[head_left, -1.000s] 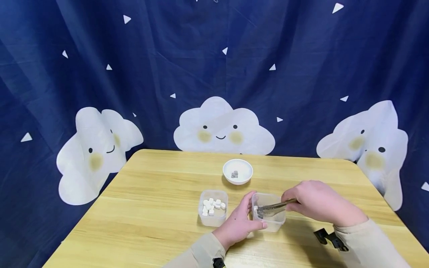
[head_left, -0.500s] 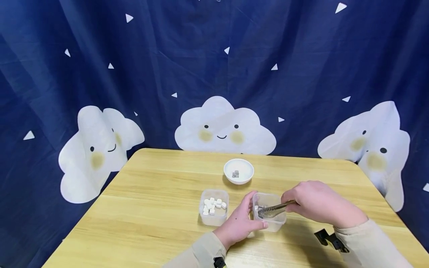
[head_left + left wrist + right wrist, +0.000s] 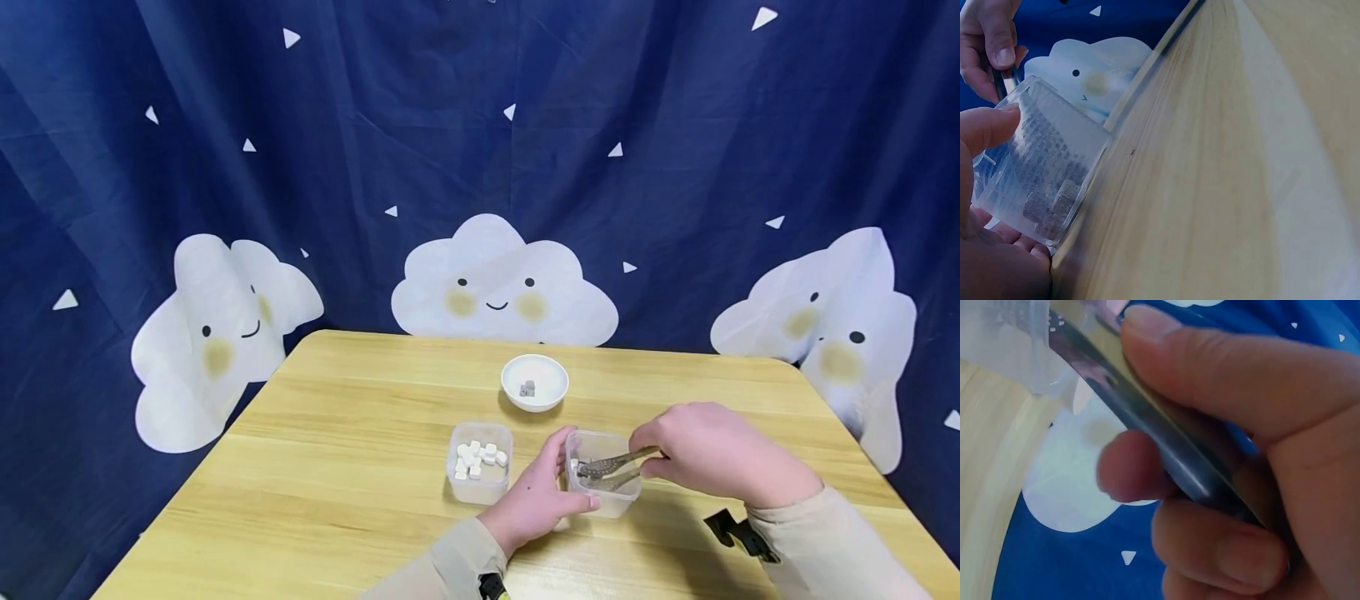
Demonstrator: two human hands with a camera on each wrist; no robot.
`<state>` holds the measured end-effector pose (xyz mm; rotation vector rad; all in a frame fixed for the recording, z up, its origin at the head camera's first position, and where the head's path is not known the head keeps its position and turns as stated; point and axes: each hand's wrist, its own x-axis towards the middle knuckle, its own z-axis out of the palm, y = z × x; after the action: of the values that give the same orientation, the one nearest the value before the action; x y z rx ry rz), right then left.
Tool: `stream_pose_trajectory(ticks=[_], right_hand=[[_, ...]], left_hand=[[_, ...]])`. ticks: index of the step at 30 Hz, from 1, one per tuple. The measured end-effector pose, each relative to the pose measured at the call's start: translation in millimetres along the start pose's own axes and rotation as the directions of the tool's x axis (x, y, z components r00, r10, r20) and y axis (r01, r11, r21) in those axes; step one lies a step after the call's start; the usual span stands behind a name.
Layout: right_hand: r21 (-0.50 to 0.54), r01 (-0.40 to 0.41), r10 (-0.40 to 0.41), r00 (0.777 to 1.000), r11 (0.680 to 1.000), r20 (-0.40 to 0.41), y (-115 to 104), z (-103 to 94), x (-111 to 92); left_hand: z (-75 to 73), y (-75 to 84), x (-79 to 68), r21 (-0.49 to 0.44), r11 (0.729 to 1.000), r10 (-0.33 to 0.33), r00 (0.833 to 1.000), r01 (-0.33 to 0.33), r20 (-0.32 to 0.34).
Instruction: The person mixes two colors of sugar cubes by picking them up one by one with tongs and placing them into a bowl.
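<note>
We've got the left hand curled round the near-left wall of the clear square plastic tub, bracing it on the light wooden bench so it won't skid. Right hand pinches the metal tongs, tips parted inside that tub; second clear tub of white cubes sits at its 9 o'clock, small white bowl at 11.

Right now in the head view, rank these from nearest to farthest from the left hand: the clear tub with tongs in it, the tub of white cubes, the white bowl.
1. Clear tub with tongs: held in the left hand, just right of it.
2. Tub of white cubes: just left of the hand, apart from it.
3. White bowl: farther back, mid-table.
</note>
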<state>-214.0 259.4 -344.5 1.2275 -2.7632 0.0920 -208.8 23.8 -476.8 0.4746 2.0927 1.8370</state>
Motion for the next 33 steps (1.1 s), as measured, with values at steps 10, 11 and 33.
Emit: stream_pose_trajectory(ticks=[10, 11, 33], right_hand=[[-0.047, -0.035, 0.036, 0.999, 0.998, 0.023, -9.8, -3.0, 6.5], [-0.050, -0.040, 0.042, 0.999, 0.998, 0.026, -10.1, -2.6, 6.9], [-0.077, -0.061, 0.058, 0.998, 0.995, -0.040, -6.0, 1.7, 5.6]], left_hand=[[-1.3, 0.5, 1.4, 0.019, 1.000, 0.007, 1.000, -0.007, 0.001], [-1.5, 0.4, 1.4, 0.019, 1.000, 0.007, 1.000, -0.007, 0.001], [-1.3, -0.2, -0.3, 0.013, 1.000, 0.007, 1.000, -0.007, 0.014]])
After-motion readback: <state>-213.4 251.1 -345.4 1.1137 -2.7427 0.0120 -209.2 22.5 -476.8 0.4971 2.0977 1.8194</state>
